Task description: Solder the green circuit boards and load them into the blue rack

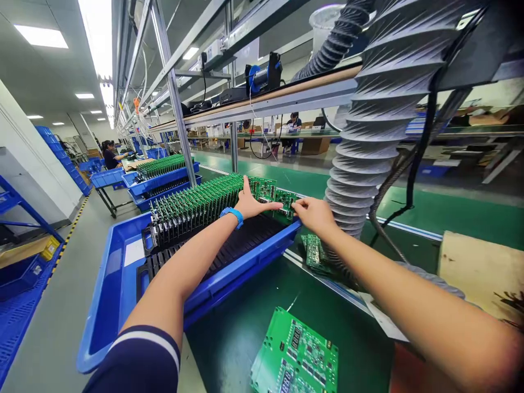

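Hands meet on the last circuit board point(273, 192) in the black rack point(229, 248), at twelve o'clock from the person. The left hand point(250, 204) rests there with grip spread flat; the right hand point(314, 214) has its grip pinching the three o'clock edge. A second board point(295, 355) lies on the table point(233, 333) at six o'clock.

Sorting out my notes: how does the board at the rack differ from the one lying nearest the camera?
The rack board stands on edge over the black rack, left hand and right hand on it; the near board lies flat on the green mat, untouched, components facing up. Both are green circuit boards.
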Demonstrator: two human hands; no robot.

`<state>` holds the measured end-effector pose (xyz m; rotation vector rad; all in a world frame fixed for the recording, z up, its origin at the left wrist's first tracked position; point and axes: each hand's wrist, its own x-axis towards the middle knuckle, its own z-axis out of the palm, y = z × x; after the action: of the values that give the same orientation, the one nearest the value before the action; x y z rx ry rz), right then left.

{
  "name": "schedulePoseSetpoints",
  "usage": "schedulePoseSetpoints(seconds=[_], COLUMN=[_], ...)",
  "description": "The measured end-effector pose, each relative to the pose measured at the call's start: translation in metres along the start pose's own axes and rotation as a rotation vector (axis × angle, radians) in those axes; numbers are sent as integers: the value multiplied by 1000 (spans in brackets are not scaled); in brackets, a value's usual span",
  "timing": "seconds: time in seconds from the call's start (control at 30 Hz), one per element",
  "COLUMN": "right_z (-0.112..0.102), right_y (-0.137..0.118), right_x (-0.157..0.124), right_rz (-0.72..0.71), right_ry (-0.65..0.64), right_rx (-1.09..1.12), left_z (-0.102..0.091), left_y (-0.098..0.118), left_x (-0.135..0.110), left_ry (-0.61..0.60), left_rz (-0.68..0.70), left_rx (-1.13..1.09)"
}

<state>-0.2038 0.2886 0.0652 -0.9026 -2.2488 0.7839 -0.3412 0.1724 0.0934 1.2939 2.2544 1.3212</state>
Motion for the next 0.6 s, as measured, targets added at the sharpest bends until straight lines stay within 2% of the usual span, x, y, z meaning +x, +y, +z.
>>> schedulePoseSetpoints(seconds=[0.27, 0.47, 0.6], right_z=[1, -5, -12], right_y=[7, 10, 9], right_x=[-2, -2, -2], right_rz=[-27, -92, -111], right_ry=[-26, -3, -40], right_rx=[-64, -212, -303], left_z=[-1, 10, 18], left_y=[-2, -9, -10], left_x=[-1, -3, -1], left_ry=[-12, -69, -91], left_rz=[2, -31, -43], left_rx=[11, 27, 37])
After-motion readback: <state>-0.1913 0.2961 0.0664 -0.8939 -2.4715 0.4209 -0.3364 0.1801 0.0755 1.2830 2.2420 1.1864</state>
